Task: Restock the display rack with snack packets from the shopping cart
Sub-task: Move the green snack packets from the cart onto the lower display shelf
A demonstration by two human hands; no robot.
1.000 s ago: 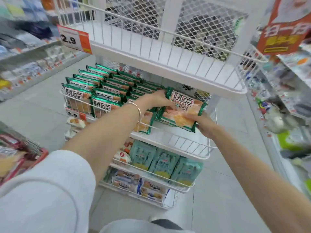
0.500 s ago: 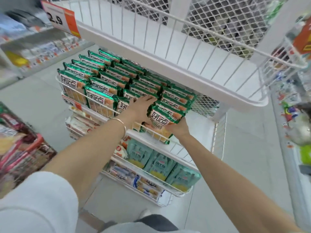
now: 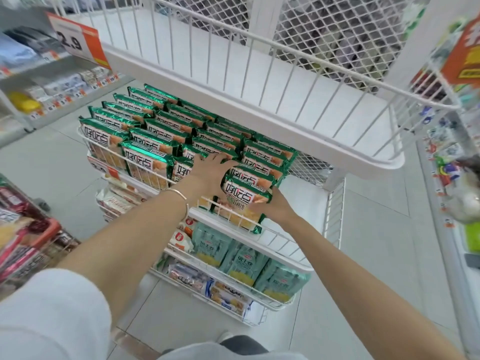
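Observation:
Rows of green snack packets [image 3: 153, 141] stand upright on the middle shelf [image 3: 291, 240] of the white wire display rack. The front packet of the rightmost row [image 3: 246, 190] leans against the shelf's front rail. My right hand [image 3: 276, 207] grips this packet at its right lower side, with the fingers hidden behind it. My left hand [image 3: 210, 168] lies flat with spread fingers on the packets just left of it, and a bangle is on that wrist. The red-rimmed shopping cart [image 3: 49, 227] with more packets is at the lower left.
The rack's top shelf [image 3: 259, 94] overhangs the rows and carries an orange 2.9 price sign [image 3: 78, 40]. The lower shelves hold pale teal bags [image 3: 244, 263] and other packets. Store shelving lines the left and right sides. Grey tiled floor surrounds the rack.
The bundle of packets held above the shelf a second ago now stands in the rightmost row. My left hand moved off it onto the neighbouring row; my right hand stays on the front packet.

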